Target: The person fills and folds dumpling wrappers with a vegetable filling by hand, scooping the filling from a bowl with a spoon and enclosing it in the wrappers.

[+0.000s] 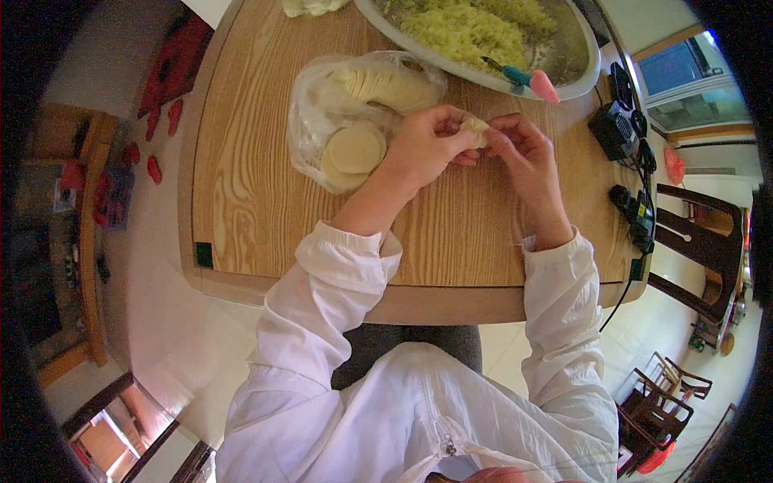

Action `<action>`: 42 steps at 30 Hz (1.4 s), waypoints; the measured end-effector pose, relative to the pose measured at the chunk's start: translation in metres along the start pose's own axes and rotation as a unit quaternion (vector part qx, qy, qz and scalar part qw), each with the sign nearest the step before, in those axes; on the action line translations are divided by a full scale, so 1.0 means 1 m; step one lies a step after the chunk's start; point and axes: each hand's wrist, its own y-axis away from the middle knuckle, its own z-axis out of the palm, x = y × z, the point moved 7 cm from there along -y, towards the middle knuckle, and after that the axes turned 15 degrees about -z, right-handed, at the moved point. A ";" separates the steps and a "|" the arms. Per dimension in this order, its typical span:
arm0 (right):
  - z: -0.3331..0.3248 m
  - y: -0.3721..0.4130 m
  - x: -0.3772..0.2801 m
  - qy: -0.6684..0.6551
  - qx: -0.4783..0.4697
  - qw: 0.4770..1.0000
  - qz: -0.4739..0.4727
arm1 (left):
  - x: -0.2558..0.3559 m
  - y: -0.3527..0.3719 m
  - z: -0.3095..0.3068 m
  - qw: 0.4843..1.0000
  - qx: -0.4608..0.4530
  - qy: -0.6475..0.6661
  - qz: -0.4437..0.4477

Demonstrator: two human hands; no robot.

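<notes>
Pinched between my two hands is a small pale dumpling [477, 130], held above the wooden table. My left hand [427, 145] grips its left side with thumb and fingers closed. From the other side, the fingertips of my right hand [525, 151] press on its edge. Left of my left hand lies a clear plastic bag [310, 105] with round dumpling wrappers [354, 150] in and on it. A fanned row of more wrappers [386, 87] sits further back in the bag. Behind my hands stands a large metal bowl [592, 60] of shredded yellow-green filling [467, 32].
A utensil with a teal and pink handle [527, 80] rests over the bowl's near rim. Black devices with cables [618, 129] line the table's right edge. Another pale item [312, 6] is at the back left. Dark wooden chairs [700, 249] stand to the right.
</notes>
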 end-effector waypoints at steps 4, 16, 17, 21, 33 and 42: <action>0.000 -0.001 0.001 -0.026 0.039 0.999 0.010 | 0.001 0.003 0.000 1.000 -0.007 0.004 -0.007; -0.002 -0.003 0.003 -0.036 0.029 0.999 0.014 | 0.008 0.009 0.007 1.000 -0.027 0.002 -0.007; -0.002 -0.005 0.004 -0.046 0.027 0.999 0.007 | 0.009 0.008 0.006 0.999 -0.028 0.023 -0.003; 0.006 -0.006 -0.004 -0.057 0.023 0.998 0.008 | 0.008 0.005 0.002 0.998 -0.016 0.051 0.021; 0.008 -0.002 -0.006 -0.002 -0.019 1.000 0.003 | 0.005 0.001 -0.003 1.000 0.007 0.006 0.019; -0.001 -0.008 0.005 -0.058 0.017 0.998 0.001 | 0.001 0.003 0.001 0.990 -0.046 0.122 -0.056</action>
